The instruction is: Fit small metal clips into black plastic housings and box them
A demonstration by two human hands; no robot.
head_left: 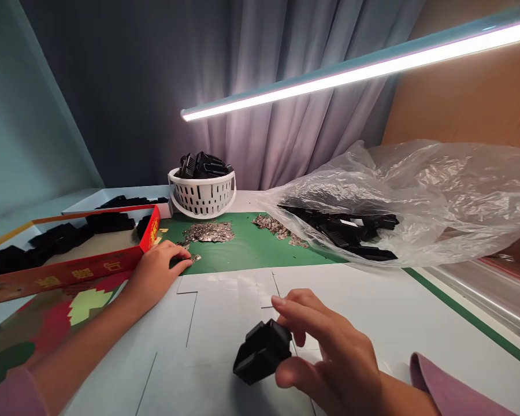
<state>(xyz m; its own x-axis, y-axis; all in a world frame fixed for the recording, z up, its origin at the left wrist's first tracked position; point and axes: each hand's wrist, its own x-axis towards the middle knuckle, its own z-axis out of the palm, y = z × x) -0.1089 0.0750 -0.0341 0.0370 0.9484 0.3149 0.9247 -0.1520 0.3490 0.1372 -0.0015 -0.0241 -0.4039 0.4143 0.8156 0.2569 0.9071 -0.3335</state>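
My right hand (333, 352) holds a small, blocky black plastic part (262, 352) over the white work surface, at the lower middle of the head view. The thumb is at the part's near right edge and the other fingers are at its far side, with the index finger raised. The part is tilted and casts a shadow beneath it. Farther left, my left hand (158, 268) rests by the corner of a red box, thumb and index finger pinched at a small metal piece (195, 257) on the green mat (247, 248). A pile of small metal pieces (210, 231) lies just beyond those fingertips.
The red-sided box (130, 261) on the left holds black parts; a white box (156, 192) stands behind it. Black parts heap above the white basket (203, 193). A second metal pile (277, 226) lies near a clear plastic bag (442, 190) with black parts. A lamp tube (355, 70) hangs overhead.
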